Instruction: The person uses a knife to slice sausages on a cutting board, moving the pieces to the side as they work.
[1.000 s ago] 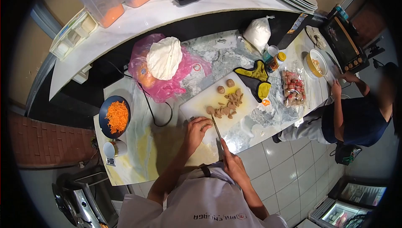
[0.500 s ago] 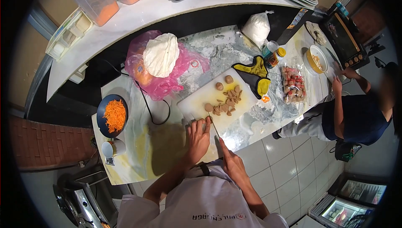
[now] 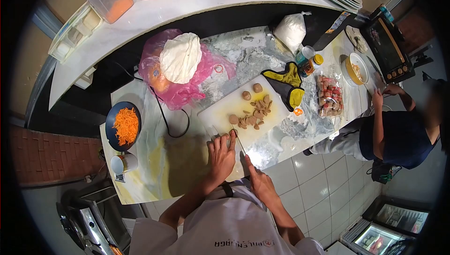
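Note:
My right hand (image 3: 261, 182) grips a knife (image 3: 240, 143), whose blade points up and left over the near edge of the white cutting board (image 3: 218, 113). At the blade's left side my left hand (image 3: 221, 156) has its fingers bent together on the board's near part, by a small round piece at the fingertips; whether they pinch it is hard to make out. Beyond the hands lie several brown slices (image 3: 257, 114), and farther up the board are two whole brown balls (image 3: 246, 95). A black and yellow cloth item (image 3: 287, 84) touches the board's far right side.
On the left are a bowl of shredded carrot (image 3: 125, 126), a mug (image 3: 123, 163) and a black cable (image 3: 165, 119). Behind sits a pink bag (image 3: 154, 63) under a pale flatbread (image 3: 180, 58). To the right are jars (image 3: 307, 65), a packet (image 3: 330, 95) and another person (image 3: 393, 131).
The view has shifted slightly. Both hands and the knife are in nearly the same place, and the slices show no clear change.

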{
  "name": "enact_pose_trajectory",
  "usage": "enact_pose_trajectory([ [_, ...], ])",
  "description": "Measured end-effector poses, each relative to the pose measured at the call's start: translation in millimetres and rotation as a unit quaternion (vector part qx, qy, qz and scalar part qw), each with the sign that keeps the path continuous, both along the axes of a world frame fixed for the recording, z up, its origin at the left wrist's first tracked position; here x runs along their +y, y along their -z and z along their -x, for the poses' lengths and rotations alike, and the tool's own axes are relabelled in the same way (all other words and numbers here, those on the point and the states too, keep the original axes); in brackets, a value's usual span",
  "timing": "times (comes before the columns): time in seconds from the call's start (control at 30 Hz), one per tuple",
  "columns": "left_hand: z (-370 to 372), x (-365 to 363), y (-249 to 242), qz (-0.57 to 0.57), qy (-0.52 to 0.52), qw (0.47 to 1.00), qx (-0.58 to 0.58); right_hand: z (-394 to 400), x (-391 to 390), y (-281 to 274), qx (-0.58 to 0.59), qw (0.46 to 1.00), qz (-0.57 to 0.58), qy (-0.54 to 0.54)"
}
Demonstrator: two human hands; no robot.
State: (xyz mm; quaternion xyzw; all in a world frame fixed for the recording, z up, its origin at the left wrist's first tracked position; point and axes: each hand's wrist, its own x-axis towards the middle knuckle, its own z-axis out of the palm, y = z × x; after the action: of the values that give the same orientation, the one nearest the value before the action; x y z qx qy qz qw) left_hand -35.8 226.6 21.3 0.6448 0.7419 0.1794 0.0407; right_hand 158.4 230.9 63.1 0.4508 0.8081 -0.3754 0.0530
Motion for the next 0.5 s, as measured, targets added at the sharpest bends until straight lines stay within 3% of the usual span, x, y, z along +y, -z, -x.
enact_pose_trajectory([
  [0.2,-2.3,0.7,-3.2,0.01,-0.013,1.0,-0.014,-7.0,9.5,9.3,0.047,0.999,-0.001,-0.01],
  [0.3,-1.4,0.3,0.2,0.009,0.0,1.0,-0.011,-6.3,19.1,-1.8,-0.017,0.999,0.037,-0.013],
  [0.5,4.0,-1.6,-0.7,0.02,0.021,0.998,-0.052,-2.8,17.8,-3.7,-0.029,0.999,-0.016,-0.035],
])
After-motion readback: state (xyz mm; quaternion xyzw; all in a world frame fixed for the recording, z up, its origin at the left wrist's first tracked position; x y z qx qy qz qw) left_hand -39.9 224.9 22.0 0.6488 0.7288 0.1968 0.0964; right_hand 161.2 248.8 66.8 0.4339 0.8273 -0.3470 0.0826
